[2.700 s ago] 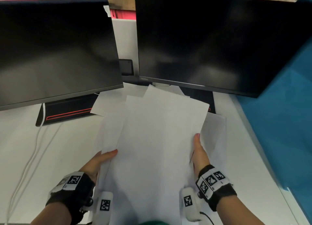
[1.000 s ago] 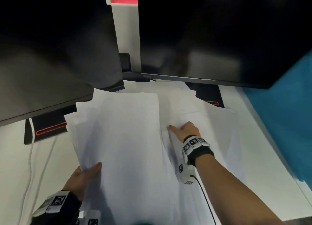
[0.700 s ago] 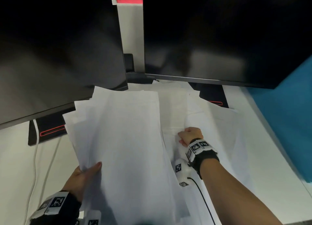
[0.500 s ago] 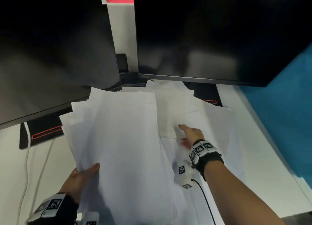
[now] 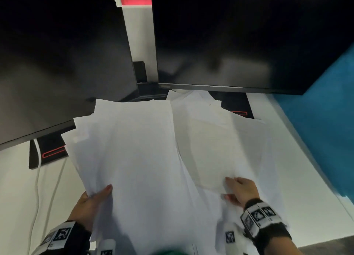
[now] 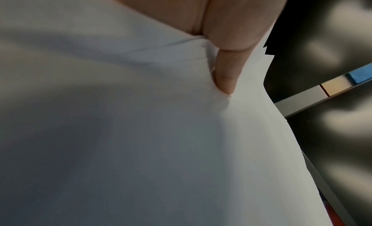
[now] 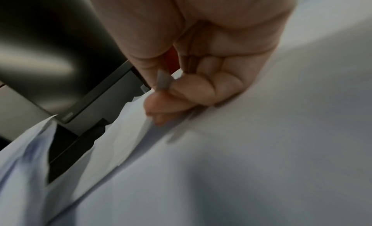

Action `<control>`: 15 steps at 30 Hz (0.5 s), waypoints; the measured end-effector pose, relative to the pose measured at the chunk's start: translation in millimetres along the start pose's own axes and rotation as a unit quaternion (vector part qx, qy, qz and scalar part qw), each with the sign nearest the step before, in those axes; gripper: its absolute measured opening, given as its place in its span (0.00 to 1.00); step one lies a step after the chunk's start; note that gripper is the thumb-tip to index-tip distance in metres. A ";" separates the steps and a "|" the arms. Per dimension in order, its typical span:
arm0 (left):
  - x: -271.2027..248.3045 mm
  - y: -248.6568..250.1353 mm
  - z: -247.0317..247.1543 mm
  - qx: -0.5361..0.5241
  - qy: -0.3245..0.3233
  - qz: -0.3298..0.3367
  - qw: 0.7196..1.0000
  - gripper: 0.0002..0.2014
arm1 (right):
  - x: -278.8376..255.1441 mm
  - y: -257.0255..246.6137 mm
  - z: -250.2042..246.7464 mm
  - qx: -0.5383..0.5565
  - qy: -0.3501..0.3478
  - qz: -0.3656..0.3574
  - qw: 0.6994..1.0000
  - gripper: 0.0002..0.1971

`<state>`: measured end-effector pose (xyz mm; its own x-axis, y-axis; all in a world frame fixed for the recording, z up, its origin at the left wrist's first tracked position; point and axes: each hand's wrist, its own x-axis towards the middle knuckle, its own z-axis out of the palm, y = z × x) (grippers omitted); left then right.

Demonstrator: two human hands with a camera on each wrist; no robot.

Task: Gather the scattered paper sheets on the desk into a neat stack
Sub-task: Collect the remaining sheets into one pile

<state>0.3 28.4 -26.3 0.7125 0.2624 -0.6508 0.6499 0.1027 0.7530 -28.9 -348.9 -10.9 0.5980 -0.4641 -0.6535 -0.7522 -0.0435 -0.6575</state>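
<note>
Now the right hand (image 5: 242,190) sits nearer the body than half a second ago, when it reached flat across the loose sheets; its grip has closed, thumb and fingers pinching the near corner of one sheet (image 5: 214,151) that lifts off the others. The left hand (image 5: 90,205) keeps its grip as before, thumb on top and fingers beneath the fanned stack (image 5: 134,159), near its left edge.

The right wrist view alone shows the pinch close up: a sliver of paper caught between thumb and fingertips (image 7: 173,89). The left wrist view shows a finger pressed up under the stack's underside (image 6: 141,134), hidden from the head camera.

The stack slants from the left grip toward the left monitor (image 5: 57,63); more sheets lie on the tabletop (image 5: 306,207) below the right monitor (image 5: 239,34).
</note>
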 end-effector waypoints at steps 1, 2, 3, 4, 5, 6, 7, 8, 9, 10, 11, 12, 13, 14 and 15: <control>5.1 -3.3 -0.2 0.005 -0.008 -0.004 1.000 0.41 | -13.1 7.4 -4.7 -0.029 -0.040 0.019 0.999 0.14; 6.3 -3.3 3.5 0.007 -0.019 -0.008 1.000 0.42 | -25.9 11.9 -9.8 -0.101 -0.092 0.033 0.990 0.16; 5.1 -0.8 8.9 0.005 -0.030 -0.011 0.999 0.38 | -33.0 13.3 -15.5 -0.189 -0.136 0.035 0.972 0.19; 0.7 3.6 15.2 0.006 -0.042 -0.008 0.999 0.32 | -36.7 10.3 -21.8 -0.267 -0.151 0.021 0.951 0.22; -3.8 7.8 20.4 0.013 -0.049 0.003 0.999 0.26 | -34.7 4.8 -28.2 -0.324 -0.130 -0.008 0.937 0.23; -3.7 8.7 23.8 0.020 -0.053 0.012 0.998 0.21 | -30.3 -3.9 -35.6 -0.353 -0.078 -0.044 0.931 0.22; -3.4 9.4 26.0 0.023 -0.056 0.018 0.998 0.18 | -21.9 -15.1 -41.7 -0.360 -0.008 -0.086 0.929 0.19; -5.0 9.1 28.4 0.022 -0.061 0.021 0.998 0.14 | -12.0 -27.1 -44.5 -0.347 0.060 -0.126 0.928 0.16; -8.1 8.6 30.1 0.023 -0.061 0.022 0.998 0.09 | -0.7 -39.3 -43.5 -0.319 0.103 -0.161 0.928 0.12; -9.2 7.5 31.1 0.026 -0.057 0.021 0.998 0.05 | 11.7 -50.9 -38.8 -0.303 0.114 -0.191 0.927 0.11; -10.0 6.3 31.2 0.029 -0.052 0.018 0.998 0.05 | 25.4 -60.0 -31.3 -0.305 0.105 -0.212 0.923 0.15; -10.0 5.0 31.0 0.031 -0.046 0.018 0.998 0.06 | 37.4 -69.5 -23.1 -0.321 0.087 -0.217 0.918 0.21; -11.3 3.8 30.9 0.037 -0.037 0.015 0.999 0.08 | 48.2 -77.1 -16.5 -0.346 0.073 -0.211 0.911 0.27; -11.4 1.4 29.2 0.042 -0.027 0.012 0.999 0.09 | 56.8 -83.8 -11.1 -0.376 0.064 -0.205 0.901 0.32; -12.3 0.3 27.6 0.042 -0.019 0.007 0.999 0.09 | 64.0 -87.8 -6.6 -0.405 0.057 -0.200 0.890 0.36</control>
<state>-1.0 -1.2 -20.8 0.7308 0.2263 -0.6440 0.6578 0.0184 0.7529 73.6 -380.6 7.5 0.8655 -0.3536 -0.3549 -0.4662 -0.8277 -0.3122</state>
